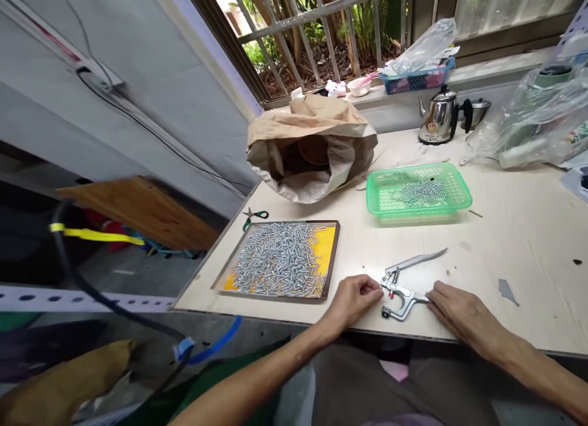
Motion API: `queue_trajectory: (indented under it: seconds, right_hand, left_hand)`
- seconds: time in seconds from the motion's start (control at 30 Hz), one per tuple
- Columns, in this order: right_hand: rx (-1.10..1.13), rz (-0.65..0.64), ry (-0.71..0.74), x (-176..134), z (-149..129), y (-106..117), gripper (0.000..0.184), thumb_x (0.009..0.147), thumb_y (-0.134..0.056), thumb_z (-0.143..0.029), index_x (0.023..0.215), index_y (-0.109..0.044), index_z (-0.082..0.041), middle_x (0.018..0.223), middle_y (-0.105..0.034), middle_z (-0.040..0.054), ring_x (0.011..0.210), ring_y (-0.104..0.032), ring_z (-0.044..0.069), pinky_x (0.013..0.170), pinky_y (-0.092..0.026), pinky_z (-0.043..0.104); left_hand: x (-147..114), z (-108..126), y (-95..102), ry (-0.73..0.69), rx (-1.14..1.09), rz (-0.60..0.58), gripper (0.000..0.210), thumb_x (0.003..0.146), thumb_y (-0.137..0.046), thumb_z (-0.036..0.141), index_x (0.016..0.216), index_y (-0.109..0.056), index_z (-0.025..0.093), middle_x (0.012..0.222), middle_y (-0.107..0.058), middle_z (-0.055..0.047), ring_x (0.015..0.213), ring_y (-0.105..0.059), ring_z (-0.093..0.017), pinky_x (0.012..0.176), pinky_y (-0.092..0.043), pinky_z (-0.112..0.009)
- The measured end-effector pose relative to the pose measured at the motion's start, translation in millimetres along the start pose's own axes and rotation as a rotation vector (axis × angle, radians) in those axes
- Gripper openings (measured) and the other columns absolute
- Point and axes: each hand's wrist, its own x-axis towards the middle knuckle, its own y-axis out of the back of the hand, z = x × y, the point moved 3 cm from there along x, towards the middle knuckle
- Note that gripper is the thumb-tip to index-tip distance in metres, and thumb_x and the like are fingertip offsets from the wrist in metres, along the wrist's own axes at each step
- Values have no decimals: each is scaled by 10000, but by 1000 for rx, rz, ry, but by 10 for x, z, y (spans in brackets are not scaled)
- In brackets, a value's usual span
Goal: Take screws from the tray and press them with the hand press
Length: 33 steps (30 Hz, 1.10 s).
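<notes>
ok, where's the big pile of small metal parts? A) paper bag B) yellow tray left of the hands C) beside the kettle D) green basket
B: the dense pile covers the yellow tray, left of the left hand and right hand at the pliers-like tool; the green basket holds only a small scatter.

I see a silvery metal hand press (404, 288) on the pale beige tabletop (514, 230). A shallow brown-rimmed tray (331, 260) shows a bright yellow floor under shiny silver-grey small metal pieces (275, 257). A translucent green plastic mesh basket (416, 196) holds more silver pieces. The crumpled paper bag (316, 138) is tan, the small scissors (255, 216) green-handled, the kettle (438, 116) polished steel with a black handle.
</notes>
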Motion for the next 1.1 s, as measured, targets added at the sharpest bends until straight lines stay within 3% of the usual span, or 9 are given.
queue_trajectory:
  seconds: [0.1,0.27,0.5,0.67,0.8,0.93,1.0,1.1]
  right_hand:
    - [-64,71,46,-18,-54,14,258,878,-338,-42,764,-513,-193,710,-532,25,608,-503,150,554,-367,268]
    - [-93,119,79,-30,-111,50,257,827,-357,13,740,-480,-195,708,-522,23,591,-469,150,551,-333,277]
    - [-95,123,71,-17,-67,-19,244,775,-391,32,733,-463,-197,712,-516,15,589,-455,141,553,-323,267]
    - [-64,36,86,2,-47,-71,242,736,-394,31,745,-468,-199,727,-522,21,594,-452,153,548,-313,284]
    - [-20,-119,81,44,-47,-46,217,761,-427,0,806,-509,-196,800,-561,32,684,-508,167,597,-356,292]
    - [-2,-220,42,91,20,36,46,832,-534,-178,861,-561,-203,869,-594,52,772,-543,190,666,-411,318]
    - [6,-199,31,130,104,88,255,789,-633,-340,998,-581,-203,1062,-596,106,951,-545,250,773,-435,383]
    - [-30,-169,17,213,274,126,720,668,-713,-513,1267,-484,-188,1381,-412,194,1257,-360,366,941,-362,515]
  left_hand:
    - [-43,-68,-127,56,-51,5,115,693,-613,224,676,-666,123,661,-671,-19,628,-585,-130,574,-410,-199]
    - [-66,-110,-166,108,-21,4,130,669,-632,250,638,-657,127,616,-652,-15,600,-576,-130,546,-410,-201]
    - [-10,-98,-223,427,-144,-231,206,661,-702,300,650,-595,124,416,-540,33,397,-511,-89,452,-414,-192]
    - [-14,-63,-237,526,-145,-301,236,638,-745,276,608,-572,118,411,-558,15,397,-541,-95,455,-450,-196]
    - [-39,-91,-260,559,-143,-326,293,600,-780,317,593,-567,117,400,-555,15,401,-557,-104,440,-461,-194]
    - [-51,-110,-266,560,-146,-338,309,592,-784,340,596,-569,118,398,-558,15,387,-550,-99,420,-459,-184]
    - [-56,-111,-263,564,-141,-344,311,594,-782,345,592,-571,117,398,-559,14,372,-538,-93,412,-452,-181]
    - [-62,-119,-259,572,-127,-345,332,580,-792,366,587,-575,116,388,-550,13,354,-525,-96,395,-439,-183]
